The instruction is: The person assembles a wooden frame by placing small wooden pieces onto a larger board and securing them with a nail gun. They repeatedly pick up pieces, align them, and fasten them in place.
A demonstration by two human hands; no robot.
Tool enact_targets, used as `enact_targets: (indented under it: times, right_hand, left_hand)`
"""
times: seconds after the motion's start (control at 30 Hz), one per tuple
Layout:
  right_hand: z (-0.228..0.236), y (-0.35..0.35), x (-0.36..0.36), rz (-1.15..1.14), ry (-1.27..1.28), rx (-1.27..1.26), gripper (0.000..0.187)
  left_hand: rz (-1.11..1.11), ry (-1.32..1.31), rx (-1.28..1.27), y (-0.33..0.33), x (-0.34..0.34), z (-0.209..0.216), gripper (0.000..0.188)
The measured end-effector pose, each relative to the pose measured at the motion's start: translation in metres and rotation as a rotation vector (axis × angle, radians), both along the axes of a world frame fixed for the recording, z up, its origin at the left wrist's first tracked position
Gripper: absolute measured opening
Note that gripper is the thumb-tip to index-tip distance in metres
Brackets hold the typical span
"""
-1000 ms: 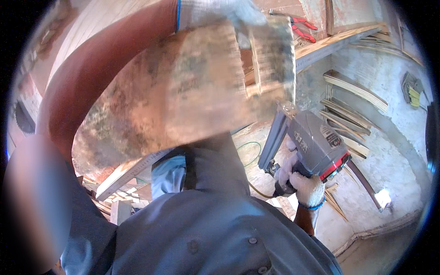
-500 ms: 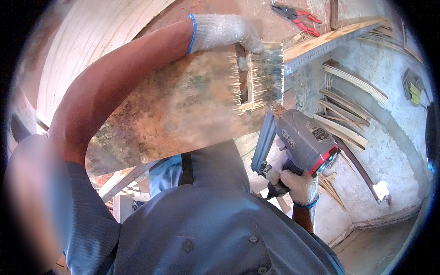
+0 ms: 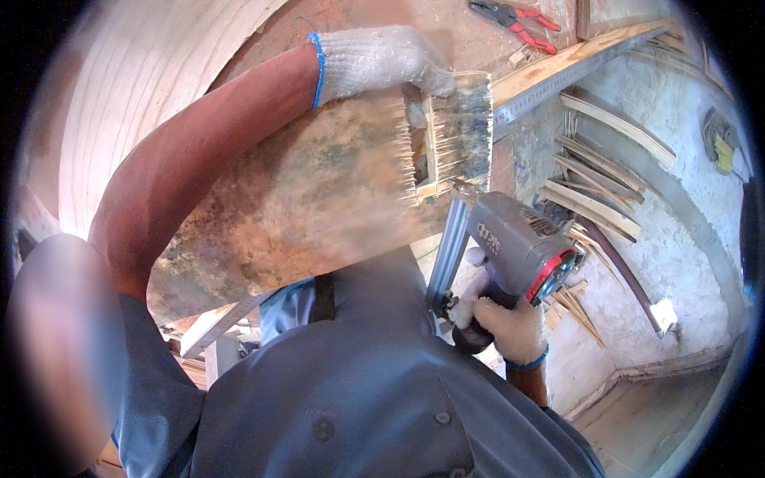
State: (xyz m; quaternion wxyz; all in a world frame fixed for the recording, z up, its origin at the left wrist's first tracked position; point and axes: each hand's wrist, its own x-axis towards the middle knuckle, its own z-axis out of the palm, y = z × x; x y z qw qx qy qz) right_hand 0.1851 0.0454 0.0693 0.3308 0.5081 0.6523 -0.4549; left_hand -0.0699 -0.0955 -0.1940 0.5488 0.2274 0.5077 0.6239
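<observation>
A worn, stained plywood board (image 3: 295,199) lies across in front of me, with a narrow slot with splintered edges cut near its right end. My left hand (image 3: 382,64), in a white knit glove with a blue cuff, grips the board's far edge beside the slot, its fingertips partly hidden. In my right hand (image 3: 511,328), also gloved, is a grey nail gun (image 3: 518,243) with a red band, held by its handle. Its nose is at the board just below the slot's near end; whether it touches cannot be made out.
Red-handled pliers (image 3: 518,22) lie at the far side. A wooden strip (image 3: 574,64) with a measuring scale on its edge runs to the far right. Wood strips (image 3: 594,211) lean by the pale wall (image 3: 677,239). A pale curved sheet (image 3: 127,88) stands at the far left.
The nail gun and my right hand have shifted slightly left, with the nose now closer to the slot's near end. My left hand has slid a little left while still on the board.
</observation>
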Motion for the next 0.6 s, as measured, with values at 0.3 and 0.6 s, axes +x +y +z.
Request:
enact_targets:
  times: [0.3,0.6]
  right_hand:
    - [-0.026,0.000,0.049,0.298,-0.020,0.151,0.033]
    - [-0.024,-0.018,0.014,-0.100,0.139,0.119,0.041]
  left_hand:
    - [-0.046,0.090,-0.037,-0.008,-0.006,0.014,0.034]
    - [-0.082,0.131,-0.006,-0.001,-0.006,0.009,0.035]
